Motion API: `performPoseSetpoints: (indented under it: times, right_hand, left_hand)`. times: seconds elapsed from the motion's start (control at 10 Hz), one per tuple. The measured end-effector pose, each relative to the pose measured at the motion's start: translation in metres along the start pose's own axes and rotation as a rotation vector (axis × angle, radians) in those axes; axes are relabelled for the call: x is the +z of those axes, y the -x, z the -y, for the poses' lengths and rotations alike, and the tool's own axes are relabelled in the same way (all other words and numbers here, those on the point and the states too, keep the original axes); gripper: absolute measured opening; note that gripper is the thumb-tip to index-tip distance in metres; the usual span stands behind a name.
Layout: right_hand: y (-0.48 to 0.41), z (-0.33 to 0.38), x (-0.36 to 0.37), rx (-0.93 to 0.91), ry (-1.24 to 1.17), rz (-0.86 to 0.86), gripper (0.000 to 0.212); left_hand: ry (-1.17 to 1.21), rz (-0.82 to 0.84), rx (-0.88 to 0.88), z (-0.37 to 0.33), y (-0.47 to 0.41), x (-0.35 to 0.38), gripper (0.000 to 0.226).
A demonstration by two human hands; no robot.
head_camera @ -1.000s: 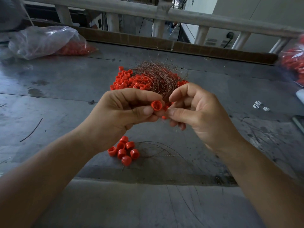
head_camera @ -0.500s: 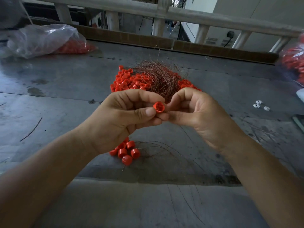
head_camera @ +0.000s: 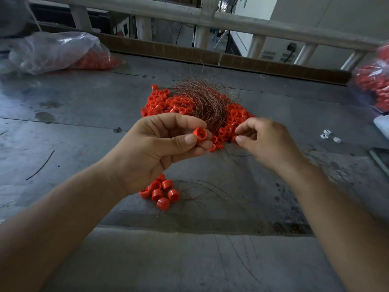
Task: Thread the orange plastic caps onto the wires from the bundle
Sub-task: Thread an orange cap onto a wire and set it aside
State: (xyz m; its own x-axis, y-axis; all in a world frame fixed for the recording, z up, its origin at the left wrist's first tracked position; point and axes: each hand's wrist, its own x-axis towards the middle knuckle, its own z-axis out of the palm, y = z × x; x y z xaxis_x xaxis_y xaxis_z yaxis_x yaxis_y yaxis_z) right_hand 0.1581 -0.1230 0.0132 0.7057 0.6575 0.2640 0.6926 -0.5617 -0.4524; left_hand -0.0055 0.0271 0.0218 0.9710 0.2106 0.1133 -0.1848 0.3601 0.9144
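I work in what seems to be a small workshop or factory room. My counter (head_camera: 84, 106) is worn grey metal. A loose pile of orange caps (head_camera: 160, 104) and a bundle of thin wires (head_camera: 206, 102) lie on it. A plastic bag (head_camera: 54, 51) full of caps lies at the far left, and a rough wooden rail (head_camera: 273, 28) stands behind.

- I read the table (head_camera: 84, 123) as grey sheet metal with a dull sheen, scuffed and stained.
- To me the orange caps (head_camera: 162, 104) look like smooth, slightly glossy plastic.
- The wire bundle (head_camera: 202, 100) is fine coppery metal strands.
- The plastic bag (head_camera: 52, 51) is clear, crinkled, glossy film.
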Motion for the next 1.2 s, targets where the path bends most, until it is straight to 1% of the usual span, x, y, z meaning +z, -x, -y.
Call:
performPoseSetpoints:
  times: [0.1,0.2,0.3,0.4,0.6,0.8,0.9,1.0,1.1,1.2]
  right_hand:
    - [-0.004,-0.004,-0.003,0.014,0.065,-0.044,0.008]
    - [-0.005,-0.007,-0.005,0.048,0.088,-0.039,0.004]
    - [-0.005,-0.010,-0.002,0.070,0.146,0.030,0.005]
    - [-0.005,-0.011,0.002,0.074,0.176,0.072,0.014]
    - [-0.004,-0.010,0.003,0.036,0.192,0.098,0.007]
    - [-0.004,-0.009,0.003,0.037,0.173,0.134,0.011]
    - [-0.004,-0.009,-0.003,0.080,0.062,0.164,0.008]
    - [-0.004,-0.004,-0.016,0.104,-0.162,0.169,0.013]
    - [0.001,0.008,-0.022,0.137,-0.476,0.172,0.026]
    - [0.007,0.022,-0.020,0.180,-0.783,0.219,0.025]
  left_hand:
    - [-0.005,0.003,-0.012,0.001,-0.001,-0.001,0.022]
    - [-0.004,0.014,-0.013,0.001,-0.001,-0.001,0.022]
    - [0.001,0.027,-0.011,0.001,-0.001,-0.001,0.022]
    - [0.004,0.027,-0.013,0.000,-0.001,-0.001,0.022]
    - [-0.005,0.015,-0.019,0.001,-0.001,-0.001,0.022]
    - [-0.012,0.018,-0.021,0.001,-0.002,-0.001,0.022]
    - [-0.015,0.015,-0.021,0.000,-0.002,-0.001,0.022]
    - [-0.025,0.013,-0.025,0.000,-0.002,-0.001,0.021]
    - [-0.040,0.009,-0.035,0.002,-0.002,0.000,0.019]
    - [-0.063,0.007,-0.037,0.002,-0.001,0.000,0.022]
